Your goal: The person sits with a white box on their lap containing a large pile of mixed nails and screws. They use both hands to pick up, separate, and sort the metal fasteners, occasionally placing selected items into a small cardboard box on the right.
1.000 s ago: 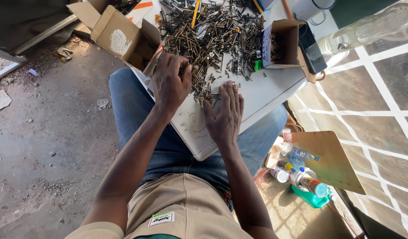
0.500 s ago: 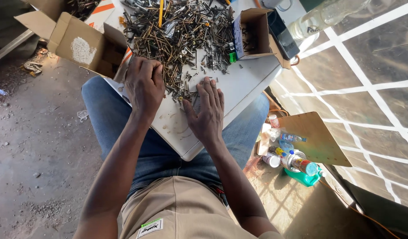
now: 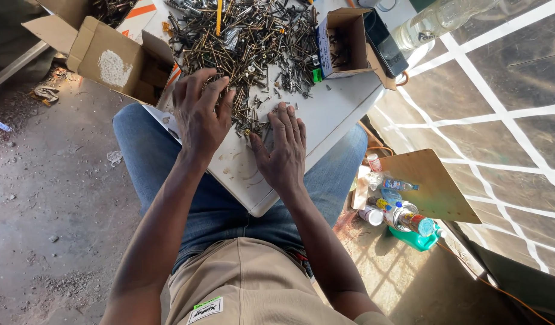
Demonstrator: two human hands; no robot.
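A big heap of dark screws and nails (image 3: 247,36) covers the far part of a white board (image 3: 325,114) that rests on my lap. My left hand (image 3: 199,111) lies palm down on the near edge of the heap, fingers spread over the screws. My right hand (image 3: 283,147) lies flat on the board beside it, fingertips touching a few loose screws (image 3: 250,123). Neither hand grips anything that I can see.
An open cardboard box (image 3: 109,57) stands at the board's left edge. A smaller open box (image 3: 344,42) holding screws stands at the right, with a clear plastic bottle (image 3: 437,21) behind it. Spray cans and small bottles (image 3: 398,213) lie on the ground beside a wooden panel (image 3: 431,186).
The view has shifted, so the board and boxes sit differently in frame. Both hands stay on the near edge of the heap, with the fingers shifting slightly among the screws.
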